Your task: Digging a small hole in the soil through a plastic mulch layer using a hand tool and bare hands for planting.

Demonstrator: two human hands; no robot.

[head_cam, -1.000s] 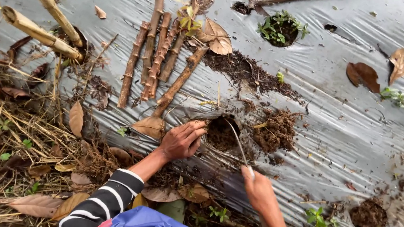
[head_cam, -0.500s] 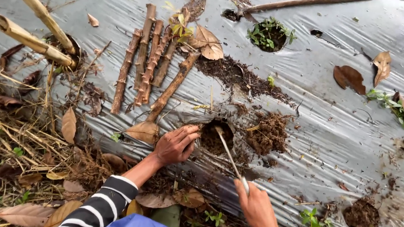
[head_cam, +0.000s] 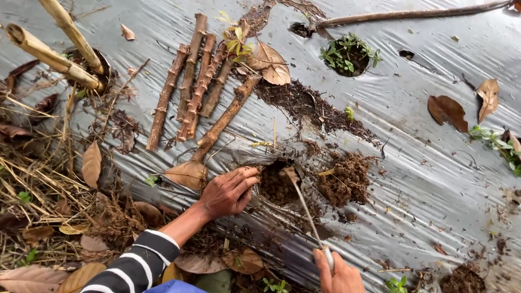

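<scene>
A hole has been opened in the plastic sheet, soil heaped beside. The left hand rests at its rim, fingers together. The right hand is closed around what appears a thin blade. 5 stem cuttings lie unplanted nearby.

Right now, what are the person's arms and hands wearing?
The left hand is bare, with no glove; its arm wears a sleeve striped black and white, pushed up the forearm. The right hand is bare too, and no sleeve shows on it.
</scene>
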